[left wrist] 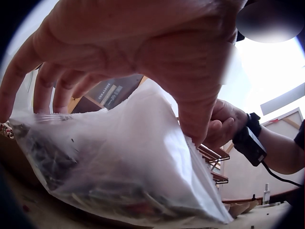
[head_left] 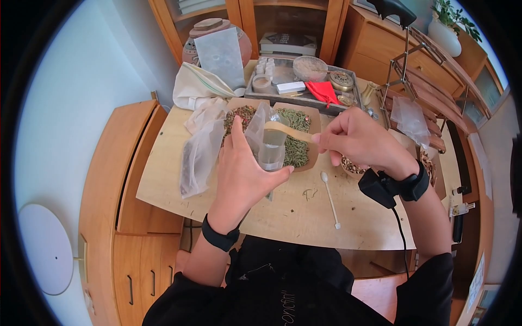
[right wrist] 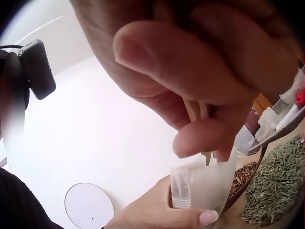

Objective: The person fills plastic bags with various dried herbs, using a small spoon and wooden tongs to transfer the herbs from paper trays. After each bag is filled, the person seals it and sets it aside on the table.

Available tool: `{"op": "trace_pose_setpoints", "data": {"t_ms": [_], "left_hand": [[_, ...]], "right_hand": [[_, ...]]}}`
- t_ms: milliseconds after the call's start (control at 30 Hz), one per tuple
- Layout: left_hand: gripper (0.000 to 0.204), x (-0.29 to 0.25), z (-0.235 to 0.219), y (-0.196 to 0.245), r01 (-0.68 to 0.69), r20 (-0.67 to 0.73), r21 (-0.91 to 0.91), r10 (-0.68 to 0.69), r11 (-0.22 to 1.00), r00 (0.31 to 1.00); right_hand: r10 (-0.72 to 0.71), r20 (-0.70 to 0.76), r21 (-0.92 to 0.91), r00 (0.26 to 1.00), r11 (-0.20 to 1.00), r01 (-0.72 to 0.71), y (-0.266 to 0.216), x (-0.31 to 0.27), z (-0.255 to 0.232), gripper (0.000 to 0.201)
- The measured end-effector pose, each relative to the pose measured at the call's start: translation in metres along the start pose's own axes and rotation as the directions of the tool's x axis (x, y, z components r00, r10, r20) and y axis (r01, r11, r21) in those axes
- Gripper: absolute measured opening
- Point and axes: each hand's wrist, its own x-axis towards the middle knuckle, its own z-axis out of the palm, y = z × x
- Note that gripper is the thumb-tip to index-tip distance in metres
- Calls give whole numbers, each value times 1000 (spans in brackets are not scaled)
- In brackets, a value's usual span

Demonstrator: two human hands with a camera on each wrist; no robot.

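My left hand (head_left: 239,174) holds a translucent bag (head_left: 271,155), thumb on one side and fingers on the other. In the left wrist view the bag (left wrist: 119,162) bulges wide, with dark, leafy bits showing through its lower part. My right hand (head_left: 367,142) pinches the handle of a wooden spoon (head_left: 293,132), whose head overlaps the top of the bag. From the right wrist, the spoon (right wrist: 194,109) points down at the bag's mouth. Behind the bag, paper trays hold green dried herb (head_left: 298,138) and reddish dried herb (head_left: 239,116).
A small white spoon (head_left: 330,198) lies on the table (head_left: 272,223) among scattered bits. Another translucent bag (head_left: 198,160) lies to the left. At the back stands a grey tray (head_left: 261,99) with jars and a red pouch (head_left: 322,92); a wooden rack (head_left: 427,89) is at right.
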Motion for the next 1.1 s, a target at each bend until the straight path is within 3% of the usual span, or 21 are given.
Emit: {"op": "trace_pose_setpoints", "data": {"t_ms": [67,167,300,467,600,667,767,1100], "left_hand": [[114,0,-1,-1,-1,-5,0,1,1000,1000],[114,-1,-3,-3,3,-18,-29,-3,1000,1000],[113,-4,-4,-5,12,-12,-46,-12,999,1000],[112,-7,-4,-6,14,-9,-38,-14,999,1000],[112,-7,-6,-5,23,-10,-28,-23,999,1000],[112,-7,-7,-4,47,5,-31,-47,998,999],[112,-8,-7,-5,38,10,-20,-38,999,999],[112,-8,-6,-7,36,3,-24,-35,999,999]], "right_hand": [[12,-48,-75,999,997,-16,-4,-4,-2,34],[103,-137,-8,985,994,-105,6,-8,-10,34],[146,-193,-120,970,978,-171,47,6,-6,36],[46,-187,-303,981,947,-102,72,19,4,39],[134,-134,-216,982,963,-161,68,20,6,40],[198,-36,-83,979,976,-201,68,20,5,40],[206,10,-18,979,979,-205,72,24,5,39],[180,34,-28,983,983,-179,73,36,15,38]]}}
